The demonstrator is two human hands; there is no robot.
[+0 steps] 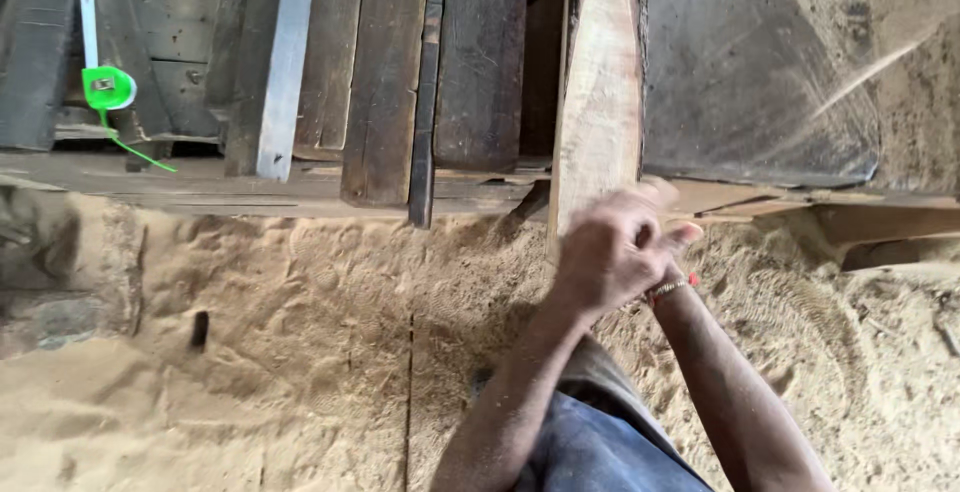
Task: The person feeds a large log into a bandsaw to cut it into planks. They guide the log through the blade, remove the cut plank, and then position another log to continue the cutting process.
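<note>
Left hand [612, 252] curled at the near end of a pale upright plank [598, 102]; right hand [672, 237] mostly hidden behind, grip unclear. Sawdust floor [300, 352] below. Dark boards [385, 82] left; green tape measure [108, 88] far left.

Both bare forearms rise from the lower edge of the head view and meet just right of centre. The left hand [605, 257] is curled into a loose fist, knuckles upward, its back toward the camera, and it lies over the right hand [672, 237], hiding most of it. Only the right hand's fingertips [686, 234] show past the left knuckles. Whether either grip is closed on anything cannot be told. The right wrist wears a thin beaded band with a red bit [672, 287]. Both hands are slightly blurred.
</note>
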